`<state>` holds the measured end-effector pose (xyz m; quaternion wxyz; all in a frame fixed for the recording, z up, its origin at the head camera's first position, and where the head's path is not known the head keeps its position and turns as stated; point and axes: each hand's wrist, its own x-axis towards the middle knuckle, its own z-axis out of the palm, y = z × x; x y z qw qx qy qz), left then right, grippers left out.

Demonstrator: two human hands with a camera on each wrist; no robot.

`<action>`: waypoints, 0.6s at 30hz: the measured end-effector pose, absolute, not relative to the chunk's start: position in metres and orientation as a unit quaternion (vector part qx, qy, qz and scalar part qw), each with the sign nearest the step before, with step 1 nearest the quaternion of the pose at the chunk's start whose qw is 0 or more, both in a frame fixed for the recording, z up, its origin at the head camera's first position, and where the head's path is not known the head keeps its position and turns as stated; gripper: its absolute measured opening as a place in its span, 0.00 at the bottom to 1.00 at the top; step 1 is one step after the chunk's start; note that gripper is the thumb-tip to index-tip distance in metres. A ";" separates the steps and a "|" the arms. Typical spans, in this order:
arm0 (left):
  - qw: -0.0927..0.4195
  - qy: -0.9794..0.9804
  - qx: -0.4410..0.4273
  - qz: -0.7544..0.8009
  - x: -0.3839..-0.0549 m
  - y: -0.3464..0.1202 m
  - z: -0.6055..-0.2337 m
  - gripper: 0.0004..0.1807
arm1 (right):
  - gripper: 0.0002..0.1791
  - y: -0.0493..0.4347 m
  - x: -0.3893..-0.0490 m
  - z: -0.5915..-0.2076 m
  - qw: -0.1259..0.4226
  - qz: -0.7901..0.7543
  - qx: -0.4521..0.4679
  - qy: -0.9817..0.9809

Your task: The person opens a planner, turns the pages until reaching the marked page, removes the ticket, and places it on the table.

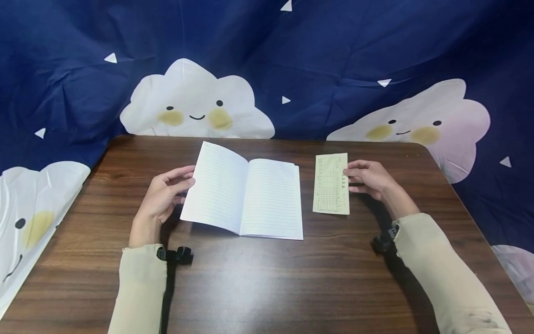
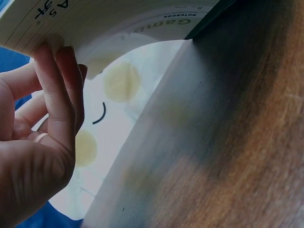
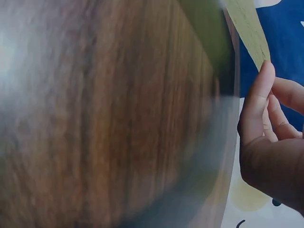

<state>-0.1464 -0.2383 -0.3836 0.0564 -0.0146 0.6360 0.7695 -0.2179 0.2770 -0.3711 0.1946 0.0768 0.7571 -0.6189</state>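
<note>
A lined notebook (image 1: 273,199) lies spread open on the table, its left side raised at an angle. My left hand (image 1: 162,192) holds that raised left edge between thumb and fingers. In the left wrist view, the underside of the notebook (image 2: 128,28) shows printed lettering and some handwriting above the fingers. To the right of the notebook, my right hand (image 1: 371,178) pinches the right edge of a pale yellow-green printed slip (image 1: 330,185) with a table grid. The right wrist view shows the thumb against the slip (image 3: 251,33), which is held off the tabletop.
The brown wood-grain table (image 1: 267,287) has rounded far corners. Behind it hangs a dark blue cloth (image 1: 308,46) with smiling clouds and small white triangles. A black strap with a small camera (image 1: 179,255) sits on the left wrist, another (image 1: 384,239) on the right.
</note>
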 end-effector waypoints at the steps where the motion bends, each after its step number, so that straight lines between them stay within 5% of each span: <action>1: 0.056 0.637 -0.014 0.769 -0.147 -0.238 -0.384 0.23 | 0.21 0.278 -0.218 -0.372 0.193 -0.614 0.077 0.762; 18: 0.055 0.640 -0.016 0.766 -0.146 -0.239 -0.384 0.23 | 0.27 0.297 -0.224 -0.377 0.166 -0.504 0.071 0.845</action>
